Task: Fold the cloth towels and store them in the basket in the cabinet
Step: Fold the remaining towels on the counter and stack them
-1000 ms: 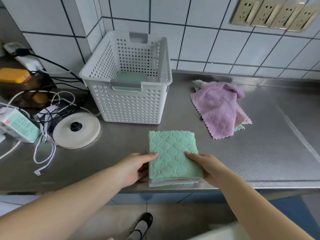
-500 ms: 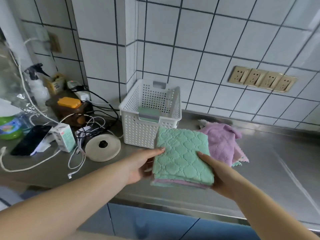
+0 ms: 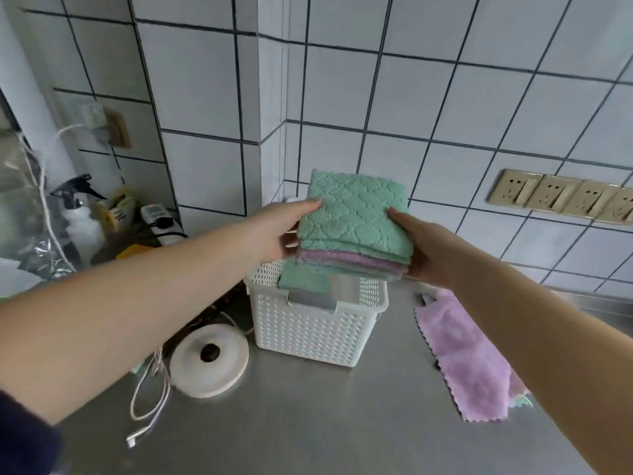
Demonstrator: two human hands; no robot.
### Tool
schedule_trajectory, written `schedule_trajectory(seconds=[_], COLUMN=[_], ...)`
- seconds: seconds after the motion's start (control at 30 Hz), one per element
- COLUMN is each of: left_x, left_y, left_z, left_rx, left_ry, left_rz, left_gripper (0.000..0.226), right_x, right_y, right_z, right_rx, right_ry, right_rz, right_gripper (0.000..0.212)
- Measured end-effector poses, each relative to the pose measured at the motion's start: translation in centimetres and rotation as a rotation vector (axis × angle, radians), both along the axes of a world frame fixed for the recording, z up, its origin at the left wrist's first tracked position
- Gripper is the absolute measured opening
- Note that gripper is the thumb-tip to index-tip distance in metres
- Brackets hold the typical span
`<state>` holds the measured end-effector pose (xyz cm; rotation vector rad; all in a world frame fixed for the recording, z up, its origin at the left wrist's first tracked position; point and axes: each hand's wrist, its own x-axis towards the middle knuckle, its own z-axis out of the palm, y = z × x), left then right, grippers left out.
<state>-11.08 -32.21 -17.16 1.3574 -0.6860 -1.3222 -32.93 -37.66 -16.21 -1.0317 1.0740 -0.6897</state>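
Green-topped folded stack (image 3: pixel 354 228) gripped by left hand (image 3: pixel 284 231) and right hand (image 3: pixel 428 248) over basket (image 3: pixel 315 323) already holding one; purple towels (image 3: pixel 469 358) near bench's right edge unfolded.

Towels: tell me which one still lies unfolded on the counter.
The purple towel, spread loose on the counter right of the basket. The others are folded: a stack held in both hands, a green one inside the basket.

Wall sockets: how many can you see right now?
4, in one row on the tiled wall at right: first, second, third, fourth. The fourth is cut by the frame edge, so more may lie beyond.
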Motion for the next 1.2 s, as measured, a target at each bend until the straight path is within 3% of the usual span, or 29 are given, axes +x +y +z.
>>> schedule_trajectory(seconds=[0.3,0.43,0.57,0.73,1.0,1.2], left_x=[4.1,5.4,5.4,5.1,5.8,5.9], left_y=[-11.2,-14.3,-16.0,-17.6,-19.9,-20.7], left_z=[-5.7,-9.1,-10.3,-12.1,-16.9,-18.3], left_rx=[0.152,0.201,0.289,0.374,0.404,0.440], left_ry=[-0.034,-0.194,-0.436,-0.618,-0.634,-0.703], left_rz=[0.087,0.108,0.083,0.016,0.093,0.020], left_gripper=[0.022,0.013,0.043,0.052,0.043,0.041], right_x=[7.5,10.1,12.2,14.0,15.4,15.4], right_y=[-10.8,-13.5,-16.0,-18.7,-19.7,-19.8], right_z=[-6.8,-10.3,-13.8,-18.0,-22.2,-24.3], right_rx=[0.131,0.169,0.184,0.167,0.254,0.257], right_ry=[0.072,0.137,0.228,0.329,0.326,0.327], right_rz=[-0.125,-0.152,-0.177,-0.188,-0.238,-0.254], right_gripper=[0.030,0.020,0.035,0.057,0.060,0.058])
